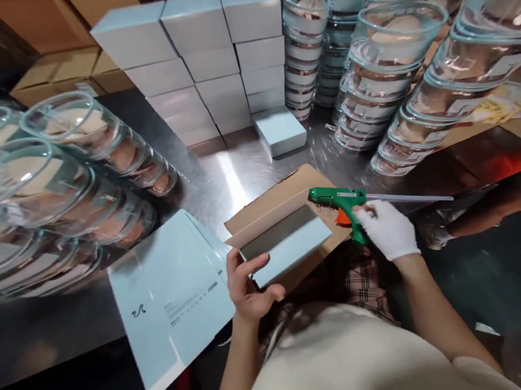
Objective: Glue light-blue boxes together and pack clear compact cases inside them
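Observation:
My right hand [386,229], in a white glove, grips a green hot glue gun [332,196] with an orange trigger. A long translucent glue stick [411,195] sticks out of its back. The gun's nozzle is by the right end of a light-blue cardboard box [293,246], where a pale flap stands up along the far side. With bare fingers, my left hand [250,287] holds the box around its left end. Beneath the box lies a piece of brown cardboard [266,199]. Flat light-blue box blanks [173,301] lie stacked beside my left hand.
Light-blue boxes [205,65] are piled at the back, with one small box [281,131] in front. Tall stacks of clear round containers stand at the left [26,182] and right [406,33]. Another person's arm [494,205] shows at the right. Brown cartons [67,70] are behind the metal table.

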### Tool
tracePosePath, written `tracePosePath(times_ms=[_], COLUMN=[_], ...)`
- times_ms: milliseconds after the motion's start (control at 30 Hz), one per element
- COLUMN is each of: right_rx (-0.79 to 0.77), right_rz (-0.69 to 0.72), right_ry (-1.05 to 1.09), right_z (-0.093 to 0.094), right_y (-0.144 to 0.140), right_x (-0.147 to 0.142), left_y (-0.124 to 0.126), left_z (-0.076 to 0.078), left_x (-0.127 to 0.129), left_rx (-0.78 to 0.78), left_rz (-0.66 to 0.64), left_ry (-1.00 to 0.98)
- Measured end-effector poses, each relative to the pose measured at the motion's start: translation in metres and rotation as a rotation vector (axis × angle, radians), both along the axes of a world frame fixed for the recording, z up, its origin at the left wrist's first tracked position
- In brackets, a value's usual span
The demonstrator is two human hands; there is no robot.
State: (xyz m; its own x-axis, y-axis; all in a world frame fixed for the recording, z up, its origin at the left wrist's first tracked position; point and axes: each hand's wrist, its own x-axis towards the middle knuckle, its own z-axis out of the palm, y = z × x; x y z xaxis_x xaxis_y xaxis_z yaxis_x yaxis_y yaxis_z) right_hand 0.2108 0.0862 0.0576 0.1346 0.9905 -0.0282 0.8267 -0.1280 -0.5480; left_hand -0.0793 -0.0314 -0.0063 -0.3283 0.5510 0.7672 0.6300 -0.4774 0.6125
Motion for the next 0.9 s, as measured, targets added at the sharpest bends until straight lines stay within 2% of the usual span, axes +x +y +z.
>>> tracePosePath(times_ms=[33, 100, 233, 300, 367, 467, 533, 600, 633, 667, 733, 767, 800, 900], right_rx=[-0.106, -0.23, -0.27, -0.271, -0.244, -0.14, 0.031, 0.186, 0.166, 0.065, -0.228, -0.331, -0.365, -0.238], right_rz=[-0.012, 0.0, 0.018, 0.028, 0.032, 0.015, -0.01, 0.015, 0.083, 0.185, 0.373, 0.424, 0.434, 0.393], right_ry=[-0.023, 0.059, 0.307, 0.425, 0.523, 0.621, 0.717, 0.858, 0.935, 0.998, 1.037, 1.033, 1.023, 0.941], right_z=[-0.004, -0.012, -0.023, -0.023, -0.02, -0.008, 0.005, 0.022, 0.03, 0.038, 0.048, 0.049, 0.049, 0.04], right_y=[0.005, 0.014, 0.027, 0.029, 0.026, 0.014, 0.004, -0.004, -0.007, -0.009, -0.012, -0.015, -0.018, -0.036], right_x=[0.005, 0.01, 0.016, 0.021, 0.022, 0.014, 0.004, -0.006, -0.01, -0.013, -0.017, -0.019, -0.02, -0.022], left_y=[0.002, 0.007, 0.004, -0.006, -0.016, -0.021, -0.018, -0.013, -0.011, -0.009, -0.006, -0.006, -0.006, -0.006], left_z=[0.0, 0.0, 0.01, 0.019, 0.028, 0.034, 0.033, 0.03, 0.029, 0.027, 0.026, 0.025, 0.025, 0.026], left_x=[0.0, 0.003, 0.01, 0.016, 0.025, 0.042, 0.051, 0.058, 0.06, 0.061, 0.061, 0.061, 0.062, 0.063], left_rx=[0.027, 0.064, 0.11, 0.05, -0.095, -0.342, -0.442, -0.47, -0.462, -0.452, -0.441, -0.443, -0.448, -0.45], left_rz=[-0.02, -0.039, 0.079, 0.17, 0.179, 0.047, -0.015, -0.029, -0.031, -0.036, -0.049, -0.054, -0.057, -0.058], left_ry=[0.034, 0.069, 0.029, -0.063, -0.199, -0.42, -0.51, -0.525, -0.515, -0.504, -0.502, -0.51, -0.521, -0.536])
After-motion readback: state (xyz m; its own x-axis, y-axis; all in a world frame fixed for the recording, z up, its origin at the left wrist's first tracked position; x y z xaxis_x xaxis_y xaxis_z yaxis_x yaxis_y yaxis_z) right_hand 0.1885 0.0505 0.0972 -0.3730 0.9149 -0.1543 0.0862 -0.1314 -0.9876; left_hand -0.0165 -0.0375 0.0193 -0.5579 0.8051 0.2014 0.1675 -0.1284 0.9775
